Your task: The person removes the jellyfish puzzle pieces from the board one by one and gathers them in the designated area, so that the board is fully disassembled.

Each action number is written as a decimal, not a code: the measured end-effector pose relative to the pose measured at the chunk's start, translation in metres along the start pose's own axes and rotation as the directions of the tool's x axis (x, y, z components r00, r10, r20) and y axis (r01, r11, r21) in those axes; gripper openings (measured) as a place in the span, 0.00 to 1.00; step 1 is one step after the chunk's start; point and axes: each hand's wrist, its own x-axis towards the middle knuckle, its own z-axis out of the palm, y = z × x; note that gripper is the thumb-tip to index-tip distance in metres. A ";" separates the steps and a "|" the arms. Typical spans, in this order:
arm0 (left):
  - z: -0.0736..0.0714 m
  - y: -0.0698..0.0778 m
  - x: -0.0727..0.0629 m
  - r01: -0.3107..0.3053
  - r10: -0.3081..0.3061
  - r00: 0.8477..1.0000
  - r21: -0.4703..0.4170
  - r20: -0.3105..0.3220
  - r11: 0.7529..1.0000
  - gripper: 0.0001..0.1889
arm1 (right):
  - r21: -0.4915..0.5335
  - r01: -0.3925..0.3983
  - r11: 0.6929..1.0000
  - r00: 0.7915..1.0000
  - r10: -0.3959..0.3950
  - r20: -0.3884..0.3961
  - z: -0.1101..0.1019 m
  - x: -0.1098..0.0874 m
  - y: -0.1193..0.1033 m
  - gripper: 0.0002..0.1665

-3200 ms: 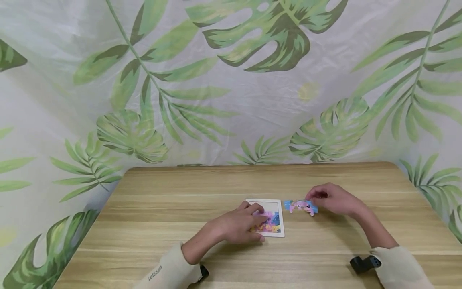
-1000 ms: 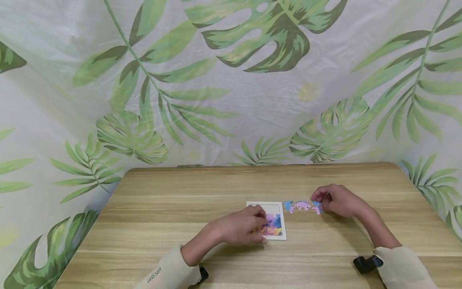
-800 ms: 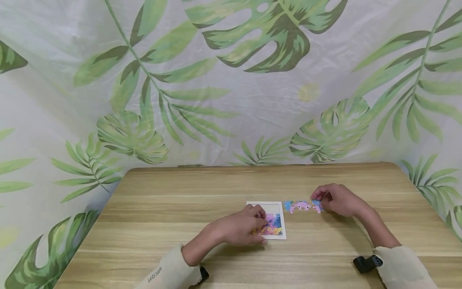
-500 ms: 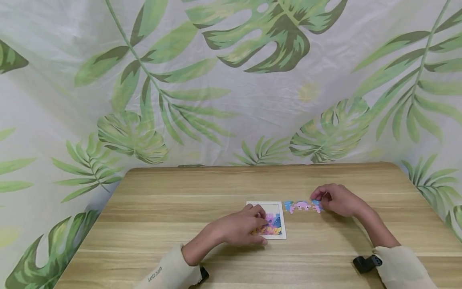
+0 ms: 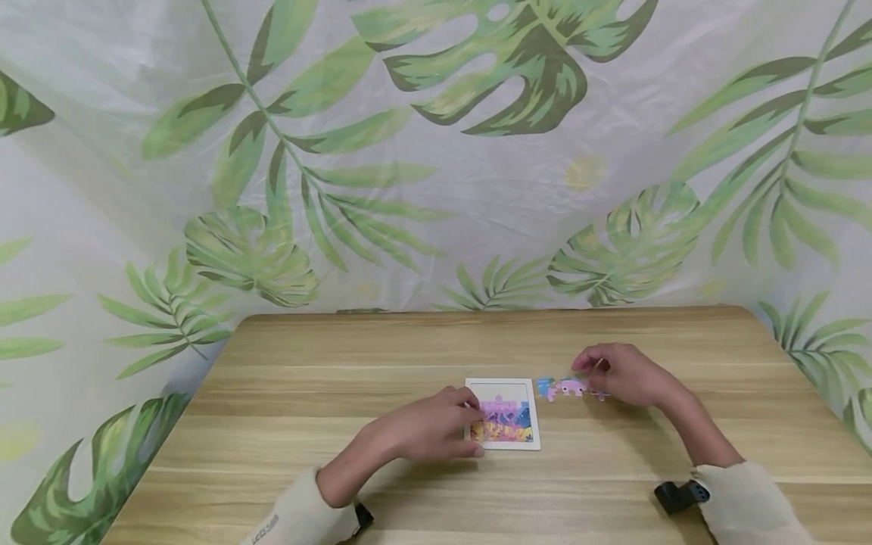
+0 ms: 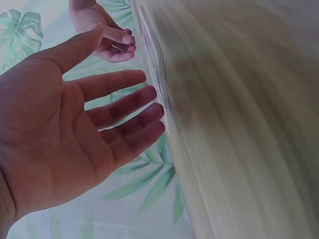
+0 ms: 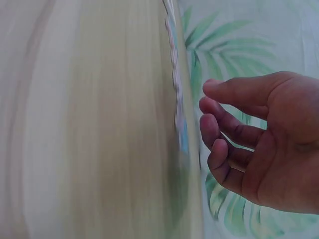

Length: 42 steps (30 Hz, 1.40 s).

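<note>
puzzle board (image 5: 515, 390) on table (image 5: 327, 409), loose pieces (image 5: 571, 388) to its right, cloth (image 5: 490, 197) behind

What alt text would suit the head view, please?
A person's left hand is at a partly filled puzzle tray, and the right hand hovers over pink and blue pieces beside it, on a wooden table before a leafy backdrop.

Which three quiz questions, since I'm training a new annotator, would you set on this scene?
1. True or false: the left hand is clenched in a fist.
2. Which strip of the puzzle board is bare?
A) near
B) middle
C) far
3. Which hand is nearer the loose pieces beside the board?

Key:
1. False; its fingers are extended.
2. C
3. The right hand.
</note>
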 end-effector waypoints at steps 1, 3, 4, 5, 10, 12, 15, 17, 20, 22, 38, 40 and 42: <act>0.000 -0.001 -0.004 -0.001 0.001 1.000 0.004 -0.002 1.000 0.27 | 0.012 0.005 1.000 1.000 -0.005 0.010 0.003 0.003 -0.004 0.14; 0.001 -0.003 -0.011 -0.006 0.006 1.000 0.003 -0.004 1.000 0.26 | 0.026 0.016 1.000 1.000 -0.016 0.025 0.009 0.009 -0.013 0.14; 0.001 -0.004 -0.015 -0.007 0.007 1.000 0.002 -0.005 1.000 0.26 | 0.029 0.024 0.999 0.999 -0.025 0.033 0.012 0.013 -0.017 0.15; 0.003 -0.004 -0.018 -0.009 0.009 1.000 0.000 -0.006 1.000 0.25 | 0.033 0.033 0.999 0.999 -0.034 0.041 0.015 0.016 -0.022 0.15; 0.011 -0.005 -0.031 -0.024 0.024 0.999 -0.005 -0.025 1.000 0.25 | 0.024 0.125 0.992 0.989 -0.127 0.074 0.033 0.032 -0.042 0.14; 0.014 -0.006 -0.034 -0.030 0.029 0.999 -0.014 -0.034 0.999 0.27 | 0.018 0.157 0.987 0.983 -0.158 0.092 0.042 0.037 -0.049 0.12; 0.016 -0.007 -0.037 -0.040 0.038 0.998 -0.039 -0.040 0.998 0.29 | 0.018 0.172 0.985 0.977 -0.173 0.126 0.053 0.042 -0.058 0.11; 0.015 -0.007 -0.038 -0.054 0.052 0.998 -0.046 -0.046 0.997 0.29 | 0.015 0.174 0.985 0.974 -0.174 0.145 0.059 0.046 -0.064 0.11; 0.013 -0.007 -0.037 -0.076 0.073 0.996 -0.049 -0.052 0.996 0.30 | 0.010 0.179 0.984 0.970 -0.178 0.167 0.066 0.050 -0.071 0.11; 0.012 -0.007 -0.037 -0.078 0.076 0.996 -0.057 -0.050 0.995 0.30 | -0.008 0.198 0.980 0.966 -0.193 0.174 0.070 0.053 -0.076 0.12; 0.013 -0.002 -0.033 -0.056 0.058 0.998 -0.049 0.035 0.997 0.34 | -0.073 0.195 0.978 0.968 -0.180 0.172 0.087 0.050 -0.089 0.17; 0.014 -0.001 -0.033 -0.051 0.053 0.998 -0.050 0.038 0.997 0.35 | -0.063 0.195 0.979 0.968 -0.181 0.175 0.087 0.049 -0.089 0.18; 0.014 0.000 -0.033 -0.057 0.058 0.998 -0.044 0.031 0.997 0.35 | -0.056 0.200 0.978 0.967 -0.188 0.173 0.087 0.049 -0.089 0.18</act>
